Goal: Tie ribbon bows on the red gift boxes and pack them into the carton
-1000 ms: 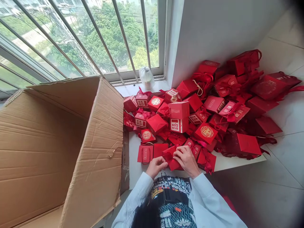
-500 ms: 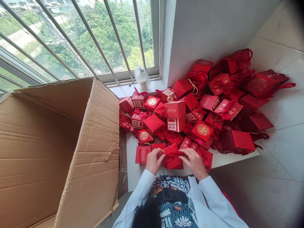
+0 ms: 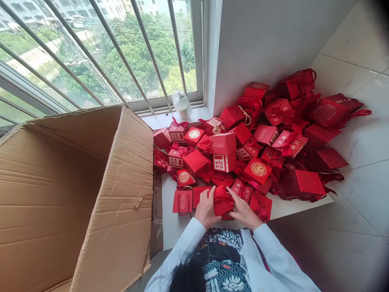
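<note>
A small red gift box [image 3: 222, 201] with a red ribbon bow lies at the near edge of a heap of similar red boxes. My left hand [image 3: 208, 209] is curved round its left side, fingertips on the far edge. On the opposite side, my right hand [image 3: 245, 210] has its fingers at the far right corner and its thumb lower down, so the box sits between both hands. To the left stands a red box with a cord handle [image 3: 182, 201]. Close on the right, a ribboned red box [image 3: 261, 205] lies tilted.
A large open cardboard box [image 3: 121, 194] fills the left side. Many red boxes, such as one with a gold round emblem [image 3: 258, 169], spread over the white surface [image 3: 172, 231]. A clear plastic bag [image 3: 181, 106] stands on the sill by the barred window.
My fingers have moved from pinching the ribbon bow to the sides of the gift box. The left hand has shifted right and nearer. The view has tilted slightly.
</note>
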The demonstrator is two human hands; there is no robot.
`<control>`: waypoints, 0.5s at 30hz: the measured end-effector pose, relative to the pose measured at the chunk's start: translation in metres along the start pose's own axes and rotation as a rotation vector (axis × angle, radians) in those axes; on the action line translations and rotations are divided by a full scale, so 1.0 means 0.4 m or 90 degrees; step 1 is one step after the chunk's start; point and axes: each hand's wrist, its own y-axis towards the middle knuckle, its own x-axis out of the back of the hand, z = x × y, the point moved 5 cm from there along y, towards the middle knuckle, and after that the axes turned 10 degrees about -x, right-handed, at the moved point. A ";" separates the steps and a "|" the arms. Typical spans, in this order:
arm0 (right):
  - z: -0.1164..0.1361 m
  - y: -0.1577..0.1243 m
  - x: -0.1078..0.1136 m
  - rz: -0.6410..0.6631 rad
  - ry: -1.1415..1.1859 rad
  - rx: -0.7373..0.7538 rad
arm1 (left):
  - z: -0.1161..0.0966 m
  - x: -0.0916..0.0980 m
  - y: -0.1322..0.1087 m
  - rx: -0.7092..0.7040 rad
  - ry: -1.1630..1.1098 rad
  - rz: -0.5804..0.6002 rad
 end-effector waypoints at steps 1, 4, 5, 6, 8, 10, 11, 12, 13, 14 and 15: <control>-0.001 0.001 0.002 -0.016 0.037 0.000 | 0.000 0.017 0.000 -0.013 -0.036 -0.015; 0.019 -0.010 0.021 -0.053 0.145 0.003 | -0.008 0.104 -0.021 -0.069 -0.168 -0.055; 0.035 -0.015 0.028 -0.049 0.178 0.011 | -0.014 0.137 -0.032 -0.088 -0.211 -0.056; 0.056 -0.020 0.034 -0.032 0.210 0.022 | -0.024 0.170 -0.043 -0.109 -0.252 -0.050; 0.109 -0.025 0.043 0.023 0.270 0.051 | -0.050 0.228 -0.063 -0.142 -0.318 -0.035; 0.169 -0.024 0.047 0.092 0.317 0.081 | -0.078 0.274 -0.075 -0.153 -0.356 -0.034; 0.198 -0.021 0.048 0.119 0.341 0.090 | -0.091 0.294 -0.079 -0.150 -0.367 -0.045; 0.225 -0.017 0.048 0.138 0.369 0.094 | -0.102 0.312 -0.082 -0.137 -0.377 -0.067; 0.249 -0.013 0.049 0.148 0.400 0.091 | -0.111 0.329 -0.085 -0.116 -0.389 -0.100; 0.269 -0.009 0.049 0.153 0.433 0.081 | -0.118 0.344 -0.089 -0.091 -0.402 -0.136; 0.286 -0.006 0.050 0.152 0.466 0.065 | -0.126 0.356 -0.094 -0.066 -0.420 -0.170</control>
